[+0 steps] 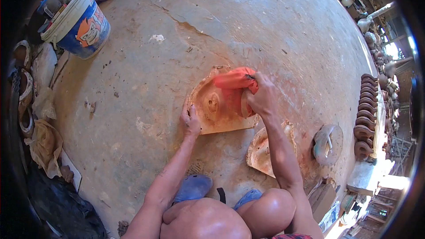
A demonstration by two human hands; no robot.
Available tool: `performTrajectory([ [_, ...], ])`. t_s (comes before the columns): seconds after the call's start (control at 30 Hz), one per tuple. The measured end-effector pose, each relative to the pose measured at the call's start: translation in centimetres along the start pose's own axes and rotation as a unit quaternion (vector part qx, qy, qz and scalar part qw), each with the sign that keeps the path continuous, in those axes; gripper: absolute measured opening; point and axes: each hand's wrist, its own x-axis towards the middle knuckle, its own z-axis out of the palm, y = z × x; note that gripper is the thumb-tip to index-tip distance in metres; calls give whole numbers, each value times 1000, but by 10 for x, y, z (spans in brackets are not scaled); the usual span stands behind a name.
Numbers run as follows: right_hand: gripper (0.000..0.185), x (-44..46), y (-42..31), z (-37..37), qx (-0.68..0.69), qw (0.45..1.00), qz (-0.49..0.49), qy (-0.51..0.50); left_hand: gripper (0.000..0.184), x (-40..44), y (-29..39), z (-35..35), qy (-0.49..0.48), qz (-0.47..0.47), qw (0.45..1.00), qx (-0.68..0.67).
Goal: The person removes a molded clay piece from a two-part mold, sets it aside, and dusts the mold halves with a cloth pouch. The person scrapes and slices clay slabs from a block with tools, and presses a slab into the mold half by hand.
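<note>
A hollow, clay-stained mold (226, 126) with a raised rim and a round relief inside rests on the floor in front of me. My left hand (191, 120) grips its left edge, thumb on the rim. Over the mold's right side, my right hand (264, 95) is closed on a bunched red cloth (234, 79), smeared by motion, with a small dark patch near the fingers. The cloth covers part of the hollow. A second, smaller mold piece (256, 156) lies below my right forearm, which partly hides it.
A blue and white bucket (95, 28) filled with items stands at upper left. On the right are a round grey disc-like object (331, 146) and a row of brown coiled clay pieces (366, 106). Plastic bags (46, 144) line the left edge. The concrete floor (168, 48) is cracked.
</note>
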Motion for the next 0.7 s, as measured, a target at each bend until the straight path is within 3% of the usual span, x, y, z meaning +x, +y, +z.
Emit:
performTrajectory([
  [0.13,38,-19,6,-9,28,999,13,-13,49,4,-5,1,16,28,999,42],
  [0.2,37,-37,0,-8,109,991,3,81,49,5,-11,0,18,31,998,51],
  [0.33,36,-62,12,-7,67,995,52,50,49,6,-21,-1,-1,13,999,41],
  [0.4,35,-84,11,-11,63,998,-11,25,49,13,-35,-1,10,56,997,58],
  [0.5,35,-118,-13,-11,137,988,-52,57,45,16,-31,-4,-6,33,999,33],
  [0.67,40,-174,-16,-44,173,984,-41,19,54,-13,6,-3,78,87,988,100],
  [0.7,42,-185,-14,-58,194,980,-29,13,57,-25,14,-7,87,207,944,244],
])
